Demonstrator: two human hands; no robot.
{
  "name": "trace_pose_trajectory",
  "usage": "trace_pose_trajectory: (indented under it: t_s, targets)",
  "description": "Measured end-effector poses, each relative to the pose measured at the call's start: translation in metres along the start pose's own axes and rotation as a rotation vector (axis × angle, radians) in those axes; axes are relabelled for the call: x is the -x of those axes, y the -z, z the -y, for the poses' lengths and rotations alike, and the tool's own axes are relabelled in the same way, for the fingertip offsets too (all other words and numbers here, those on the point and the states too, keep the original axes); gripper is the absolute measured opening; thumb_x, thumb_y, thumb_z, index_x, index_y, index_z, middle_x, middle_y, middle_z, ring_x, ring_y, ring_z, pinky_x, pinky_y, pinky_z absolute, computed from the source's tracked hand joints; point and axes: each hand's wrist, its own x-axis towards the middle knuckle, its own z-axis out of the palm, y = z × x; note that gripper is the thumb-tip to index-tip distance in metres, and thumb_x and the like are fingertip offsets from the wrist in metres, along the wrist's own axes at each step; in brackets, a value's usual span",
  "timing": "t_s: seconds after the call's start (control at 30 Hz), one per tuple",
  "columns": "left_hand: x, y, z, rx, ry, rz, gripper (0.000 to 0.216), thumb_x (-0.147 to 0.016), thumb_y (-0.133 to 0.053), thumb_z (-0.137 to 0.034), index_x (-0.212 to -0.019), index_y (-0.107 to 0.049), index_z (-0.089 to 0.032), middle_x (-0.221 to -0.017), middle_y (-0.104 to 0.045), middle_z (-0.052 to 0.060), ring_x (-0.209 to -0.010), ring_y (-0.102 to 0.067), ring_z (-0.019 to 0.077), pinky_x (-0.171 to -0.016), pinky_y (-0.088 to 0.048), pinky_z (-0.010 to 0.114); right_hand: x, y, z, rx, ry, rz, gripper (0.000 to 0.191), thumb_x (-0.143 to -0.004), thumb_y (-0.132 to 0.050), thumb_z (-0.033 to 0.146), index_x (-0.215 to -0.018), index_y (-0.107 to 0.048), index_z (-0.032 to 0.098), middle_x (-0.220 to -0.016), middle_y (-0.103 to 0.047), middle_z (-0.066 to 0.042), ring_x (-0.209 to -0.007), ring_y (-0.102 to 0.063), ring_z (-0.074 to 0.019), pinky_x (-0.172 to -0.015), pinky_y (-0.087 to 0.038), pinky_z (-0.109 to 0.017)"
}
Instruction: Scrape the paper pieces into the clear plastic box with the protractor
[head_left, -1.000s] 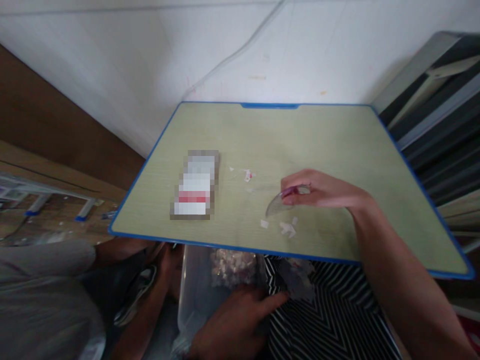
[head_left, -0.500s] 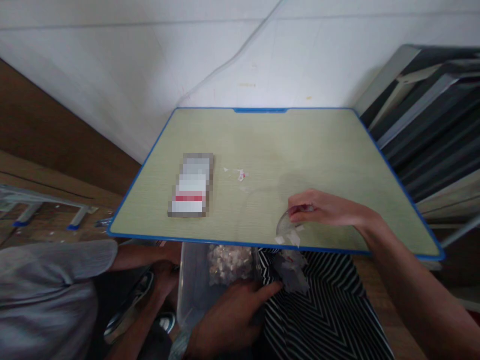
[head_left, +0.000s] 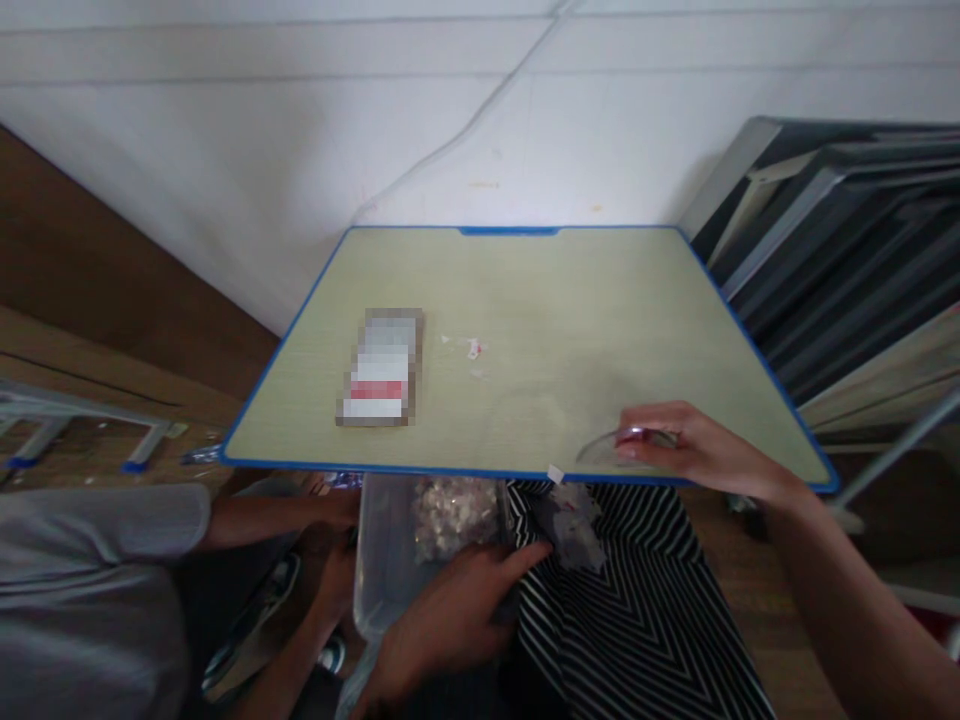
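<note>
My right hand (head_left: 701,455) pinches a clear curved plastic piece (head_left: 611,450) flat against the near right edge of the green table with blue trim (head_left: 540,290). One white paper scrap (head_left: 555,473) sits on the table's front edge, just left of the plastic piece. Below the table, my left hand (head_left: 450,610) grips the right wall of a clear plastic bin (head_left: 382,570) that holds paper scraps (head_left: 454,510). More scraps (head_left: 574,520) lie on the black-and-white striped cloth (head_left: 645,620) over my lap.
A white-and-red pack (head_left: 381,368), blurred out, lies on the table's left part, with a few tiny scraps (head_left: 474,348) beside it. Folded tables (head_left: 840,240) lean at the right. Another person in a grey sleeve (head_left: 90,580) sits at the left, a hand (head_left: 330,505) near the bin.
My right hand dragged the plastic piece from mid-table to the front edge, then right along it. The scraps that lay before it are gone from the table, apart from one at the edge.
</note>
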Motion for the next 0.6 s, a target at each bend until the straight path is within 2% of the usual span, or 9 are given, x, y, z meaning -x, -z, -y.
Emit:
trace_pose_trajectory:
  t_s: [0.07, 0.17, 0.27, 0.33, 0.4, 0.47, 0.6]
  targets:
    - [0.0, 0.0, 0.0, -0.004, -0.003, -0.002, 0.071, -0.076, -0.054, -0.007, -0.142, -0.037, -0.028, -0.118, -0.058, 0.006, -0.104, -0.054, 0.024, -0.089, -0.042, 0.036, -0.01, -0.005, 0.003, 0.015, 0.041, -0.049, 0.029, -0.089, -0.051, 0.037, -0.066, -0.054, 0.019, -0.064, -0.055, -0.001, -0.061, -0.051, -0.0136, -0.057, -0.037, -0.027]
    - [0.0, 0.0, 0.0, -0.021, 0.002, -0.001, 0.073, -0.076, -0.055, -0.007, -0.143, -0.036, -0.029, -0.12, -0.058, 0.005, -0.106, -0.054, 0.0239, -0.09, -0.042, 0.035, -0.024, -0.011, 0.008, 0.036, 0.13, -0.03, 0.027, -0.091, -0.049, 0.033, -0.069, -0.057, 0.018, -0.068, -0.057, -0.002, -0.067, -0.053, -0.0141, -0.062, -0.039, -0.028]
    - [0.0, 0.0, 0.0, -0.048, 0.017, 0.008, 0.074, -0.078, -0.055, -0.008, -0.144, -0.032, -0.032, -0.122, -0.056, 0.005, -0.108, -0.053, 0.0235, -0.092, -0.041, 0.035, -0.028, -0.009, 0.011, 0.023, 0.182, 0.097, 0.029, -0.092, -0.049, 0.034, -0.07, -0.058, 0.017, -0.07, -0.057, -0.002, -0.068, -0.054, -0.0135, -0.065, -0.04, -0.027]
    - [0.0, 0.0, -0.001, -0.059, 0.032, 0.014, 0.075, -0.078, -0.056, -0.008, -0.145, -0.032, -0.031, -0.122, -0.056, 0.005, -0.108, -0.053, 0.0239, -0.091, -0.041, 0.035, -0.026, -0.002, 0.011, 0.001, 0.177, 0.234, 0.031, -0.092, -0.049, 0.036, -0.069, -0.058, 0.017, -0.068, -0.058, -0.001, -0.067, -0.054, -0.0128, -0.062, -0.04, -0.026]
    - [0.0, 0.0, -0.001, -0.057, 0.035, 0.016, 0.076, -0.076, -0.057, -0.007, -0.144, -0.033, -0.029, -0.121, -0.056, 0.006, -0.107, -0.053, 0.0242, -0.09, -0.042, 0.035, -0.027, 0.006, 0.009, 0.002, 0.149, 0.293, 0.031, -0.091, -0.051, 0.037, -0.068, -0.058, 0.017, -0.066, -0.057, -0.001, -0.064, -0.053, -0.0123, -0.06, -0.039, -0.025]
    - [0.0, 0.001, -0.002, -0.051, 0.032, 0.016, 0.076, -0.075, -0.057, -0.007, -0.143, -0.033, -0.029, -0.119, -0.057, 0.006, -0.105, -0.054, 0.024, -0.089, -0.043, 0.035, -0.034, 0.011, 0.006, 0.025, 0.106, 0.204, 0.03, -0.088, -0.052, 0.038, -0.067, -0.057, 0.018, -0.063, -0.055, 0.0, -0.06, -0.05, -0.0119, -0.057, -0.037, -0.025]
    - [0.0, 0.001, -0.004, -0.055, 0.031, 0.029, 0.073, -0.077, -0.056, -0.009, -0.142, -0.034, -0.031, -0.113, -0.058, 0.005, -0.101, -0.055, 0.0247, -0.087, -0.044, 0.037, -0.073, 0.01, -0.001, 0.126, -0.014, -0.122, 0.029, -0.082, -0.05, 0.036, -0.06, -0.051, 0.018, -0.057, -0.05, 0.001, -0.055, -0.044, -0.0116, -0.053, -0.032, -0.026]
